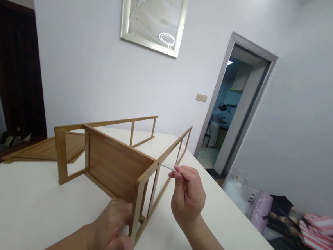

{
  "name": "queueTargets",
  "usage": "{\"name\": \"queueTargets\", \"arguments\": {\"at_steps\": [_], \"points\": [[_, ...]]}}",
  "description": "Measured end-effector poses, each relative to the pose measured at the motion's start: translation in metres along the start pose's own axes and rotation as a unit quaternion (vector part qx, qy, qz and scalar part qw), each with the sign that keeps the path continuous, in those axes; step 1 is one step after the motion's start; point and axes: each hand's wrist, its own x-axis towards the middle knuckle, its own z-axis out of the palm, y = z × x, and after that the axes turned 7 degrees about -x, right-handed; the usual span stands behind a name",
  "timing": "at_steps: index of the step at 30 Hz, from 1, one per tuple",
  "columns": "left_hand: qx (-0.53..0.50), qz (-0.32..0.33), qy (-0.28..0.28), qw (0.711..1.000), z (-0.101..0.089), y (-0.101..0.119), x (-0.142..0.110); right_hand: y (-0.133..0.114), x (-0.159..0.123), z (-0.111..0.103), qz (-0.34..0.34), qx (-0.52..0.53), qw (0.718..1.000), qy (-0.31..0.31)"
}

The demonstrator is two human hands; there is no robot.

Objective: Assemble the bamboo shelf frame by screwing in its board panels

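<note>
A wooden shelf unit lies on its side on the white table, with one board joining two ladder-like side frames. My right hand is closed in a pinch on a thin metal hex key. The key's far tip meets the near side frame where the board's corner joins it. My left hand grips the near end of that frame low down, its thumb on the front and its fingers partly hidden behind the wood.
Loose wooden panels lie at the left on the white table. Wrapped bundles and a striped cloth are piled beyond its right edge. A framed picture hangs on the wall. Through the doorway stands a person.
</note>
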Motion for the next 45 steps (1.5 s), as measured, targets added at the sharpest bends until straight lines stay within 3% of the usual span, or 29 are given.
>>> {"name": "queueTargets", "arguments": {"at_steps": [2, 4, 6, 8, 12, 15, 27, 39, 45], "points": [[-0.005, 0.018, 0.121, 0.992, -0.017, 0.009, 0.011, 0.0, -0.001, 0.0, 0.006, 0.005, 1.0, -0.002], [-0.01, 0.01, 0.254, 0.967, -0.038, 0.024, 0.029, 0.001, -0.002, 0.001, 0.009, 0.012, 1.0, -0.002], [0.029, -0.01, 0.308, 0.951, -0.058, 0.043, 0.055, 0.001, -0.002, 0.001, 0.008, 0.018, 1.0, -0.001], [0.06, -0.034, 0.278, 0.958, -0.073, 0.06, 0.082, 0.001, -0.003, 0.002, 0.008, 0.025, 1.0, 0.003], [0.021, -0.136, 0.068, 0.988, -0.086, 0.08, 0.126, 0.0, -0.003, 0.001, 0.005, 0.021, 1.0, 0.001], [-0.014, -0.165, -0.008, 0.986, -0.085, 0.081, 0.138, 0.0, -0.003, -0.001, -0.02, 0.018, 1.0, -0.004], [-0.031, -0.124, -0.064, 0.99, -0.087, 0.071, 0.133, 0.004, -0.008, -0.002, -0.095, 0.013, 0.995, -0.018], [-0.012, -0.145, -0.051, 0.988, -0.086, 0.07, 0.132, 0.007, -0.001, 0.003, -0.005, 0.044, 0.999, 0.023], [-0.008, -0.123, -0.058, 0.991, -0.085, 0.069, 0.132, 0.007, -0.001, 0.003, -0.007, 0.035, 0.999, 0.021]]}}
